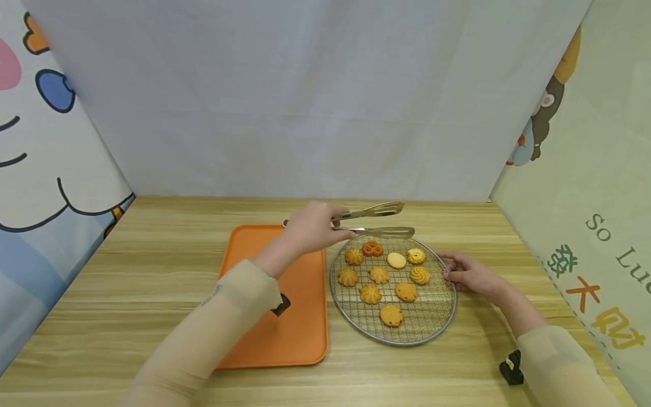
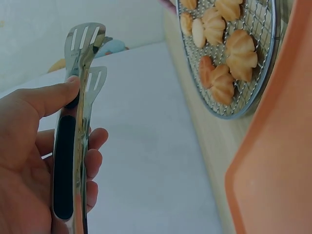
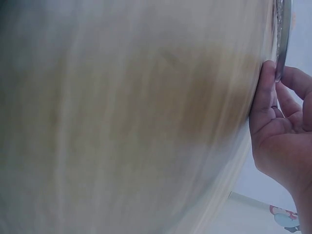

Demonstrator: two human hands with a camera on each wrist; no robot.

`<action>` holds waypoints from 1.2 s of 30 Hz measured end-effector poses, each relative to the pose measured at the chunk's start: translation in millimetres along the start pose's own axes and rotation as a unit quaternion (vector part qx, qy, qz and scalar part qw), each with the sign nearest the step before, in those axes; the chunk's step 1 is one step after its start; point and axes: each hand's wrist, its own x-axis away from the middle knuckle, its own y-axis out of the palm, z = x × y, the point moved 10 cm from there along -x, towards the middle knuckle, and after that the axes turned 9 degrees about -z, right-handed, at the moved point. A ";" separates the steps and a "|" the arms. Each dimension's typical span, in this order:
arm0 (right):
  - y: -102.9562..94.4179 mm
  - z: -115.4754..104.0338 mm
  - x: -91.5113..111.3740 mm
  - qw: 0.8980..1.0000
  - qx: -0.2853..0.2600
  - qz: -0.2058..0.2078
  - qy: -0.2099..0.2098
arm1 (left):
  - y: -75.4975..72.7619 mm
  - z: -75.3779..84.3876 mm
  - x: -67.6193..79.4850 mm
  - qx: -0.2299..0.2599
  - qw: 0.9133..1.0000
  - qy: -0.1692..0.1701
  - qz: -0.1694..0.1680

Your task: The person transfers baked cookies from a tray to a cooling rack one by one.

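My left hand (image 1: pixel 311 227) grips a pair of metal tongs (image 2: pixel 63 165) with black inlays on the handles. The tongs' slotted ends are spread apart with nothing between them, above the far edge of a round wire cooling rack (image 1: pixel 429 319). Several cookies lie spaced out on its mesh, among them a pretzel-shaped one (image 1: pixel 372 249), a pale oval one (image 1: pixel 396 260), swirled ones and a round one (image 1: pixel 391 315) at the near side. At the rack's right edge, my right hand (image 1: pixel 473 276) pinches the rim (image 3: pixel 284 44) between thumb and fingers.
Left of the rack lies an orange tray (image 1: pixel 300 339), partly hidden beneath my left forearm. A small black object (image 1: pixel 511 367) is by the right sleeve. White cloth (image 1: pixel 305 113) hangs behind the wooden table (image 1: pixel 152 271), with printed panels on both sides.
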 end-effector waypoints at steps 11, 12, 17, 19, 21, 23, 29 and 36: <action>0.6 0.4 1.6 1.000 -0.001 0.001 0.006 | -22.1 -15.4 25.5 0.009 0.999 -0.021 0.024; 0.9 0.4 1.9 1.000 0.000 0.001 0.007 | -24.0 -16.9 28.0 0.007 0.999 -0.021 0.030; 1.8 0.4 1.9 1.000 0.003 0.001 0.010 | -32.5 -26.7 40.1 -0.002 0.998 -0.032 0.062; 1.8 0.3 1.5 1.000 0.003 0.000 0.009 | -35.1 -31.8 45.1 0.003 0.997 -0.041 0.071; 1.7 0.3 1.2 1.000 0.003 0.000 0.009 | -37.7 -36.9 50.6 0.015 0.995 -0.048 0.080; 1.5 -0.4 1.2 1.000 0.003 -0.001 0.008 | -40.9 -42.1 57.0 0.022 0.994 -0.055 0.095; 0.0 -3.5 2.1 1.000 0.005 0.000 0.005 | -52.7 -57.6 76.6 0.025 0.985 -0.062 0.158; -0.5 -1.0 1.6 1.000 0.002 0.001 0.005 | -62.7 -80.0 98.0 0.023 0.976 -0.087 0.200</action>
